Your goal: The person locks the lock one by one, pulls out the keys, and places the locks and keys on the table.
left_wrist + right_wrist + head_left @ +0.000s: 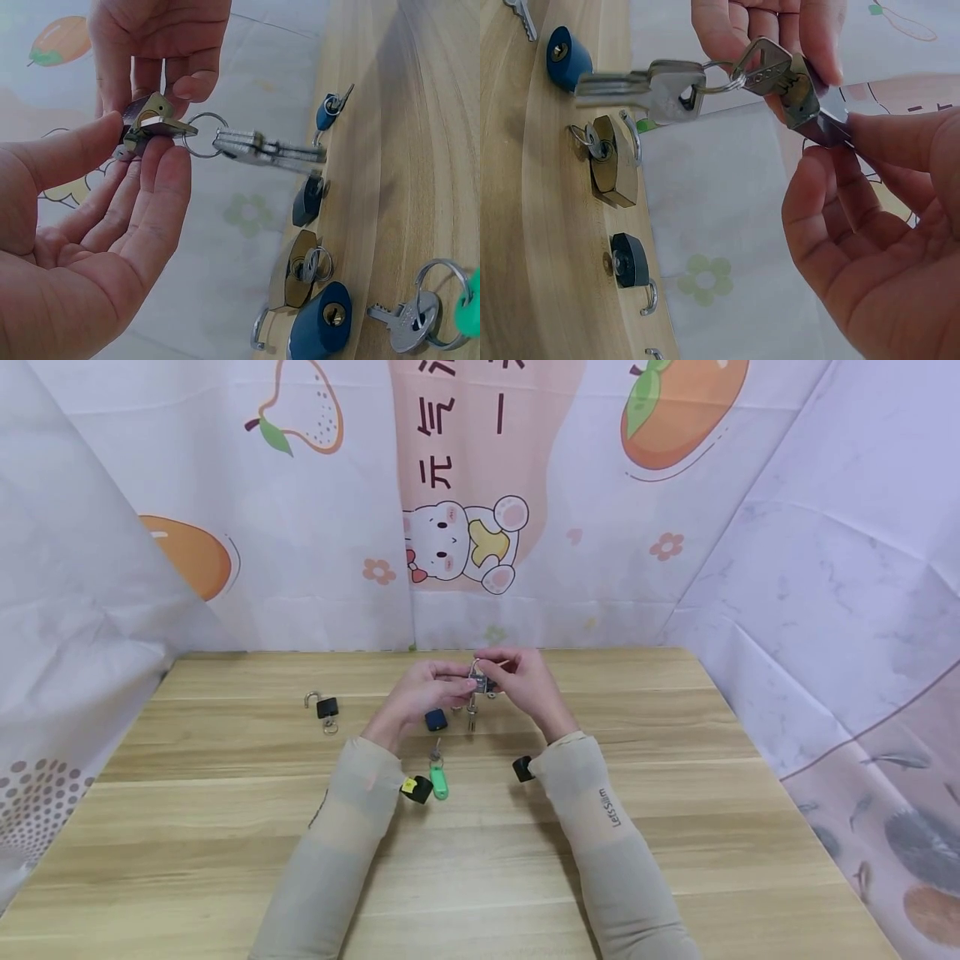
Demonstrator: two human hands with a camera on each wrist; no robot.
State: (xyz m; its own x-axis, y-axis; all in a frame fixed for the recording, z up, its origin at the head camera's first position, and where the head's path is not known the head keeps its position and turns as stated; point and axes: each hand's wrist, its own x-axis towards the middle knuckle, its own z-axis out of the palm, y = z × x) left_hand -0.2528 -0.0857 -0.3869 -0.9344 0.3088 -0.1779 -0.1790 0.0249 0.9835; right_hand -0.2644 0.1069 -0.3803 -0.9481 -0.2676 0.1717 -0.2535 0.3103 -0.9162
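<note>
A silver-grey padlock [478,682] is held in the air over the far part of the table. My left hand [431,692] pinches its body between thumb and fingers. On the other side my right hand [523,683] grips it too, with thumb and fingertips. The padlock's shackle points up in the head view; whether it is locked cannot be told. In the right wrist view a key [765,66] sits in the keyhole. From its key ring [205,135] dangle several more keys [266,150], blurred in both wrist views.
Several padlocks lie on the wooden table: a black one [327,707] with raised shackle, a blue one [436,720], a brass one [613,161], a dark one [630,260] and a small blue one [327,112]. A green key tag [439,782] with key lies nearer. Printed cloth hangs behind.
</note>
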